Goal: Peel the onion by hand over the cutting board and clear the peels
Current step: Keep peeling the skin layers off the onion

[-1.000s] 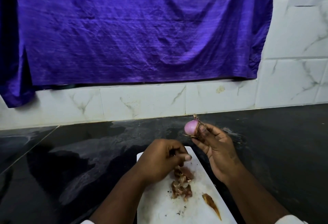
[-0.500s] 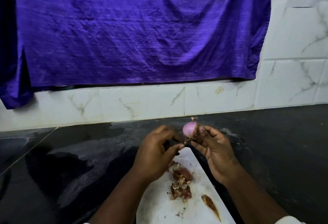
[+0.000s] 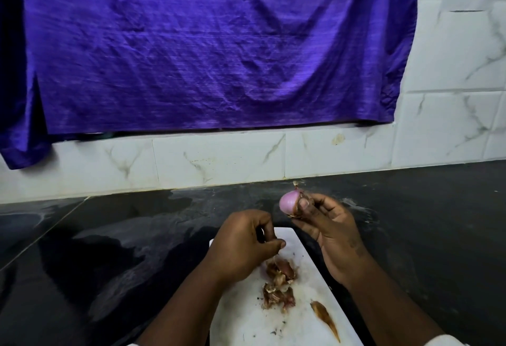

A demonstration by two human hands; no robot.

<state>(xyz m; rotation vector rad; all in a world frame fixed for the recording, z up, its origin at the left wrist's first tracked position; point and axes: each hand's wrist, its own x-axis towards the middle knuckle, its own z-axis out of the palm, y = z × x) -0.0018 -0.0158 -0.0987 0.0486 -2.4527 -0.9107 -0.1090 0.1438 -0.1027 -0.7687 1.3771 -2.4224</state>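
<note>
Pink and mostly bare, the onion sits pinched in my right hand near the far end of the cutting board, and my left hand, curled over the peels (whether it pinches a scrap I cannot tell), should pick the remaining brown skin off gently

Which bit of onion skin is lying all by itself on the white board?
The long, thin brown strip near the board's right edge; the other skins sit heaped together mid-board.
</note>
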